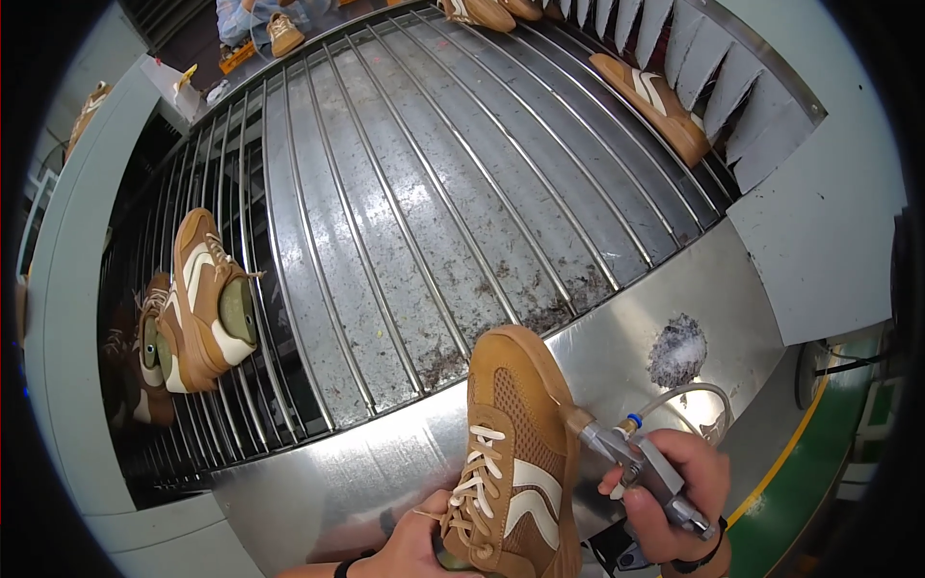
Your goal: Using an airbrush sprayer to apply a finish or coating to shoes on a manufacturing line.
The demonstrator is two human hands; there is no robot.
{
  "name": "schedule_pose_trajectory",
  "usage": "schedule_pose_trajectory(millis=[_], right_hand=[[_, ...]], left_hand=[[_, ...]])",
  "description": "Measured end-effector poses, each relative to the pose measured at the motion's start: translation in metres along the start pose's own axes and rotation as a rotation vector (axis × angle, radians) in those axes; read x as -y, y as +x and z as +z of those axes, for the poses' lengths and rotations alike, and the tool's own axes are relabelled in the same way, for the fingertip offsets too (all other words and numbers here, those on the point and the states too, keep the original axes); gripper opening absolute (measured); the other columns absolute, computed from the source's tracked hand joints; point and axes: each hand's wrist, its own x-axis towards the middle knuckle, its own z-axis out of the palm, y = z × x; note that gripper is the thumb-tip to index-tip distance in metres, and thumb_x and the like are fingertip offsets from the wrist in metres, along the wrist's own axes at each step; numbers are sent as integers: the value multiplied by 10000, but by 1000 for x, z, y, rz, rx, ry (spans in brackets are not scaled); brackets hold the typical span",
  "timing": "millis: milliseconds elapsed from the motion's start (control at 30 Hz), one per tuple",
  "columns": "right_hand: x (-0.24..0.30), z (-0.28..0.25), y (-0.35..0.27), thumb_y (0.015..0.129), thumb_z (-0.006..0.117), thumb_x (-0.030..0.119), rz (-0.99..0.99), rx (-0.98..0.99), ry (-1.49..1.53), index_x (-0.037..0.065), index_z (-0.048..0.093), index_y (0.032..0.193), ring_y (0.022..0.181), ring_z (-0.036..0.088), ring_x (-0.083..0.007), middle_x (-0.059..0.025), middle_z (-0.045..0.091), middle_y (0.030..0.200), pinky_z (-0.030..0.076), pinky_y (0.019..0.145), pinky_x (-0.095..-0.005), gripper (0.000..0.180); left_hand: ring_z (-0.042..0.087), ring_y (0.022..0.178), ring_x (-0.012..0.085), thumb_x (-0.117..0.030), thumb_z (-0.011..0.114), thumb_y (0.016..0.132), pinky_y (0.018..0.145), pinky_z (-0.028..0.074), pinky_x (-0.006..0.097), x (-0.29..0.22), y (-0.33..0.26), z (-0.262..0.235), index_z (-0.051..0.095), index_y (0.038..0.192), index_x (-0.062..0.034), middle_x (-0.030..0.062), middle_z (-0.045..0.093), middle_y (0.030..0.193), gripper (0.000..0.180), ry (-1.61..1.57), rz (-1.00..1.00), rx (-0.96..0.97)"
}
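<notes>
A tan sneaker (pixel 515 414) with white laces and white side stripes lies low in the middle, its toe pointing away from me over the metal ledge. My left hand (pixel 412 541) is closed around its collar and heel end, which is partly cut off by the lower edge. In my right hand (pixel 686 493) is a small metal air gun (pixel 665 474) with a blue fitting and a clear hose (pixel 708 388). Its nozzle, with a brown tip, meets or nearly meets the sole edge on the sneaker's right side; I cannot tell which.
Beyond the steel ledge (pixel 337 482) runs a conveyor of metal rods (pixel 385 193). Sneakers (pixel 202 308) sit on its left side; another sneaker (pixel 655 106) lies beside grey strip flaps (pixel 703 58) at upper right. A whitish patch (pixel 679 349) marks the ledge. A person (pixel 265 19) is at the far end.
</notes>
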Motion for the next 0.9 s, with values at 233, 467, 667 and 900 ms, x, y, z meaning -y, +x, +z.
schedule_pose_trajectory(millis=[233, 467, 667, 900], right_hand=[[3, 3, -3, 855, 578, 88, -104, 12, -137, -86, 526, 1123, 691, 634, -168, -124, 659, 777, 517, 670, -293, 325], [6, -17, -19, 859, 586, 105, -138, 3, -160, -70, 532, 1105, 672, 635, -183, -123, 660, 774, 516, 652, -300, 307], [-3, -35, -55, 867, 637, 363, 107, -120, 141, -36, 463, 1182, 735, 637, -224, -156, 644, 895, 513, 705, -358, 537], [-84, -85, -44, 917, 467, 169, 25, -599, 213, -89, 489, 1181, 792, 570, -235, -163, 599, 912, 467, 732, -346, 369]], left_hand=[[512, 1060, 193, -402, 842, 589, 926, 402, 324, 9, -7, 1, 553, 1160, 33, 95, 541, 1176, 775, 46, 10, -53], [499, 1089, 193, -422, 837, 604, 943, 393, 327, 4, 13, 11, 529, 1194, 43, 92, 531, 1206, 811, 4, 30, -38], [482, 1113, 171, -420, 825, 627, 952, 385, 319, 11, 13, 16, 504, 1225, 32, 79, 533, 1207, 815, 94, 60, -117], [491, 1121, 157, -378, 755, 746, 958, 401, 308, -16, 59, 38, 446, 1301, 16, 78, 533, 1225, 748, -221, 159, -45]])
